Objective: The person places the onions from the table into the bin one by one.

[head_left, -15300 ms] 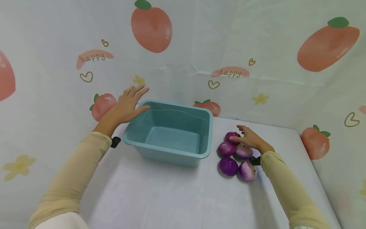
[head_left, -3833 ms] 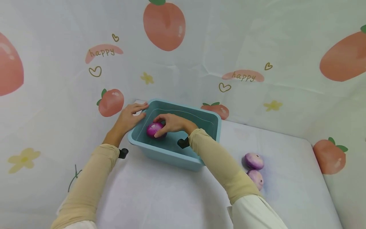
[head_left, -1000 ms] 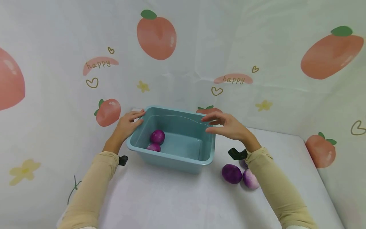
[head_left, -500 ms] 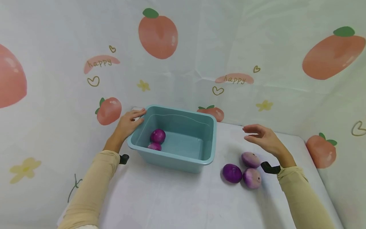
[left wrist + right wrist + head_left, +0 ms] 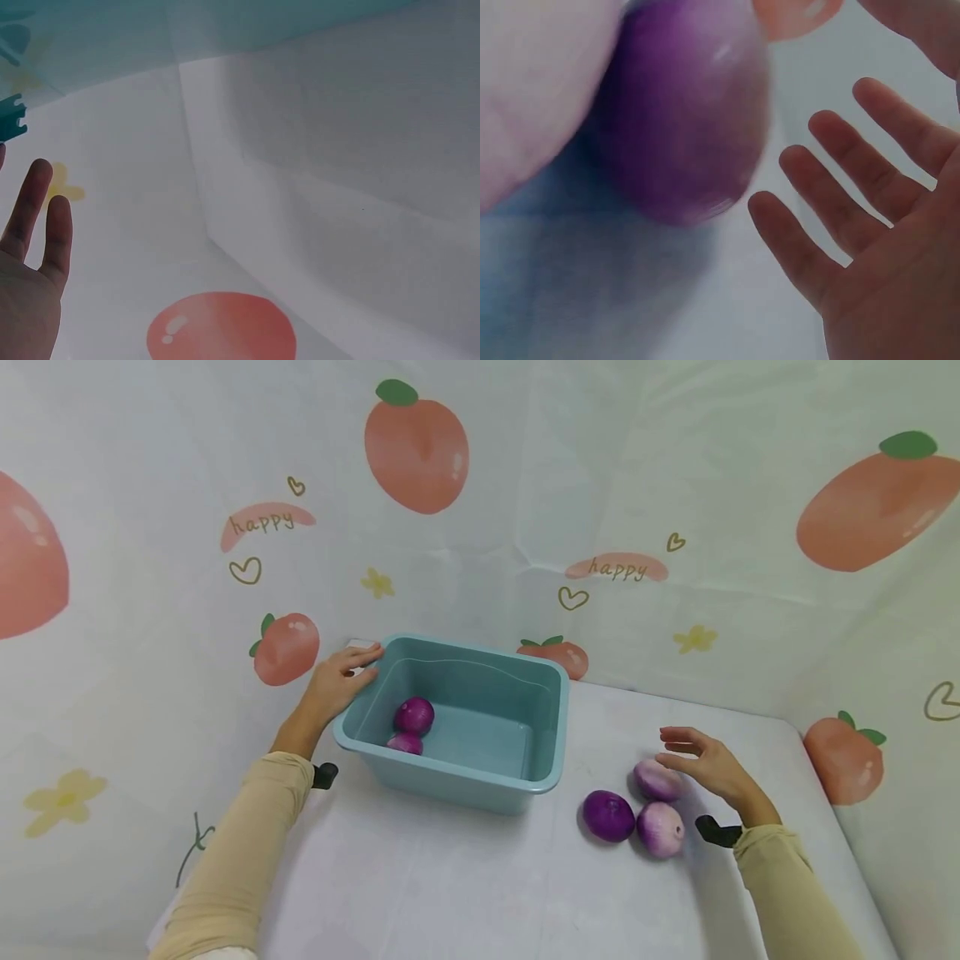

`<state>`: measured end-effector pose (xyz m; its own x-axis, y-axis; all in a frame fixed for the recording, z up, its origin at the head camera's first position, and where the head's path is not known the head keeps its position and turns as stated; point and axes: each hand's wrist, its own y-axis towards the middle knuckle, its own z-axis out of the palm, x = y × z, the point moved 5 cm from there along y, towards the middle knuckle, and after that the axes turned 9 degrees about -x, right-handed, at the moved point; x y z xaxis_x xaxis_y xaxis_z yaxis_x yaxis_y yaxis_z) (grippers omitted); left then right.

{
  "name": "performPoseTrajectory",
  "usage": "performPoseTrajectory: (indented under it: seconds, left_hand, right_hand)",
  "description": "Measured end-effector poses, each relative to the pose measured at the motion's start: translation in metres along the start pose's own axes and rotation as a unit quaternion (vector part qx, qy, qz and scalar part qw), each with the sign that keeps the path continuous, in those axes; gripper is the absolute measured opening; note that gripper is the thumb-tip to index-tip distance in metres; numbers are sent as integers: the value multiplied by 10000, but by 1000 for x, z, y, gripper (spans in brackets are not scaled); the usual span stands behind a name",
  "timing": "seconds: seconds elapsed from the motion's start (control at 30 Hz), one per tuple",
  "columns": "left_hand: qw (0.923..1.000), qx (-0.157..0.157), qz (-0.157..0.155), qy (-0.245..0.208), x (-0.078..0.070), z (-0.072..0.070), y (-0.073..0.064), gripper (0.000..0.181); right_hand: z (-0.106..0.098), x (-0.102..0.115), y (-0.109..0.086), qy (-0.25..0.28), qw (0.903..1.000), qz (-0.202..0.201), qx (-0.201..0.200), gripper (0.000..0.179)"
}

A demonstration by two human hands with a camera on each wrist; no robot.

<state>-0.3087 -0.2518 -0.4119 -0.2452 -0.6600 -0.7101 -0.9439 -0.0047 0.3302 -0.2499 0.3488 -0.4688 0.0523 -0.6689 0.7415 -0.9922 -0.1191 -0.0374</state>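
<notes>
A blue-green plastic basin (image 5: 450, 781) stands on the table, with two red onions (image 5: 415, 716) inside near its left end. My left hand (image 5: 333, 685) is at the basin's left rim, its fingers extended; the left wrist view shows straight, spread fingers (image 5: 58, 240) below the basin's side. Three more red onions lie grouped to the right of the basin: a dark purple one (image 5: 608, 816), a paler one (image 5: 660, 830) and a rear one (image 5: 651, 779). My right hand (image 5: 708, 766) hovers by the rear onion, fingers spread and holding nothing. In the right wrist view its fingertips are beside that onion (image 5: 686, 120).
The white-covered table (image 5: 465, 893) extends in front of the basin and to the right of the onions. A white backdrop (image 5: 480, 543) printed with fruit, hearts and flowers rises close behind the basin and along both sides.
My right hand has gone from above the basin's right rim rightward and down to the rear onion. My left hand stays at the left rim. Earlier, one onion was carried into the basin.
</notes>
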Motion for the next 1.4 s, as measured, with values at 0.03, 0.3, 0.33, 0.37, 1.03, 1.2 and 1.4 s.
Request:
performPoseTrajectory:
  seconds: [0.03, 0.3, 0.33, 0.37, 1.03, 1.2, 1.4]
  left_hand:
    - [10000, 10, 2, -7, 0, 0, 0, 43]
    - [10000, 4, -21, -1, 2, 1, 1, 44]
    - [10000, -5, -26, 5, 2, 1, 1, 44]
    - [10000, -12, -38, 4, 3, 2, 2, 44]
    - [9999, -71, -135, -55, 2, 0, 1, 43]
    - [9999, -63, -113, -33, 1, 0, 1, 43]
    - [10000, -36, -59, -34, 0, 0, 1, 43]
  right_hand:
    - [2, -4, 0, 30, 10000, 22, 2, 62]
    - [7, -22, -2, 276, 9994, 154, 162, 63]
    - [8, -23, -3, 241, 9993, 192, 190, 64]
    - [8, -24, -3, 204, 9993, 219, 227, 64]
    - [28, -32, -6, 176, 9946, 489, 894, 64]
    - [23, -25, -6, 5, 9966, 479, 669, 65]
    - [10, 0, -5, 100, 9987, 299, 411, 62]
